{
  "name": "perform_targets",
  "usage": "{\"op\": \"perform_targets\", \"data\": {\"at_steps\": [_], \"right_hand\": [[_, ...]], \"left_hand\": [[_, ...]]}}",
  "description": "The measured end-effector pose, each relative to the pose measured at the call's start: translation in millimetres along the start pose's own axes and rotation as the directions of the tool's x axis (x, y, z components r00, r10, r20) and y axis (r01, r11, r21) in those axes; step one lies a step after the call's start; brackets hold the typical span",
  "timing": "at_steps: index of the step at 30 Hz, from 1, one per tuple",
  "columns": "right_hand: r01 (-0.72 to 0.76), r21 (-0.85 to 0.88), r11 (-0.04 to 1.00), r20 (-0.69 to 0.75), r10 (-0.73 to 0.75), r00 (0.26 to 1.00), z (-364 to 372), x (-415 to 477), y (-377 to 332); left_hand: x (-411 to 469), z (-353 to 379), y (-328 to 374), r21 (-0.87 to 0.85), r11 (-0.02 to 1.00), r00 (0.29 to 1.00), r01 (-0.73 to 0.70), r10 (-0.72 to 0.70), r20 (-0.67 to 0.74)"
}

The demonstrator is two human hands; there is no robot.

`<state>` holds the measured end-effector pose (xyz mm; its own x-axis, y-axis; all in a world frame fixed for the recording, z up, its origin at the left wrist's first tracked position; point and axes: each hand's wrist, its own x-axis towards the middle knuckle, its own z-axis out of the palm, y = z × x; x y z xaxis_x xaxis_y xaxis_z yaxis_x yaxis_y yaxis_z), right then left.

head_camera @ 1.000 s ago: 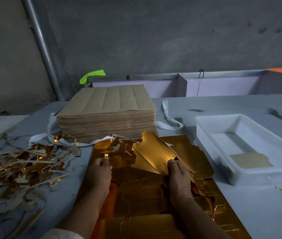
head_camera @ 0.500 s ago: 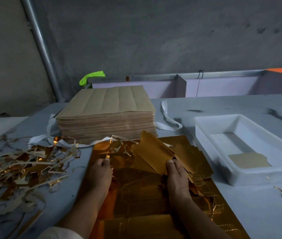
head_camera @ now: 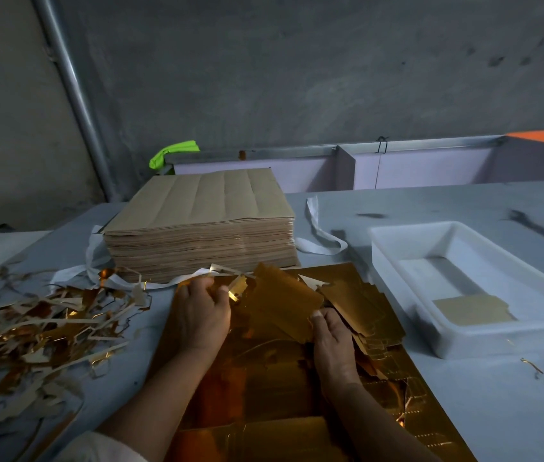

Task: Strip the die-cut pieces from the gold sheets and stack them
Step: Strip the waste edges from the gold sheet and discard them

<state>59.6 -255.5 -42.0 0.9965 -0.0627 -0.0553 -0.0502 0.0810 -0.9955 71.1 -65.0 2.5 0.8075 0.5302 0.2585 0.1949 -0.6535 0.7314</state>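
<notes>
While the right hand (head_camera: 333, 341) grips a die-cut piece (head_camera: 283, 305) at frame centre, the left hand (head_camera: 202, 315) pinches a gold scrap (head_camera: 238, 288). Both hover over the gold sheets (head_camera: 264, 378), lower centre.

I only get part of the right hand (head_camera: 332, 341): its fingers (head_camera: 338, 325) slip under the die-cut piece (head_camera: 283, 305), with the thumb alone on top. The left hand (head_camera: 202, 315) curls near a small scrap (head_camera: 238, 288), but I can't tell if it pinches it. The gold sheet (head_camera: 274, 388) runs off the bottom edge, the scrap pile (head_camera: 30, 335) off the left. The right hand partly covers the stacked pieces (head_camera: 363, 311)
</notes>
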Motion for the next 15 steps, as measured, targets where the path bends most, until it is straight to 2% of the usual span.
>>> {"op": "perform_targets", "data": {"at_steps": [2,4,6,9,11,15], "right_hand": [[-0.012,0.006,1.0,0.002,0.012,1.0,0.8,-0.2,0.5],[-0.024,0.009,1.0,0.01,0.024,1.0,1.3,-0.4,0.7],[-0.036,0.012,0.999,0.021,0.035,0.999,1.2,0.3,1.3],[-0.056,0.028,0.998,0.026,0.055,0.998,1.0,1.0,0.8],[-0.054,0.02,0.998,0.026,0.054,0.998,0.7,1.8,0.2],[-0.043,0.0,0.999,0.039,0.043,0.998,0.1,0.5,-2.1]], "left_hand": [[-4.4,1.3,10.3,-0.102,0.995,0.995,-0.021,0.031,0.097],[-8.8,3.3,18.3,-0.196,0.98,0.976,0.044,0.0,0.216],[-12.0,5.6,22.8,-0.282,0.945,0.946,0.167,-0.073,0.315],[-12.7,9.2,25.5,-0.412,0.826,0.877,0.385,-0.187,0.443],[-13.0,10.0,26.8,-0.435,0.771,0.842,0.466,-0.235,0.486],[-13.9,10.6,25.9,-0.439,0.742,0.819,0.507,-0.256,0.513]]}}
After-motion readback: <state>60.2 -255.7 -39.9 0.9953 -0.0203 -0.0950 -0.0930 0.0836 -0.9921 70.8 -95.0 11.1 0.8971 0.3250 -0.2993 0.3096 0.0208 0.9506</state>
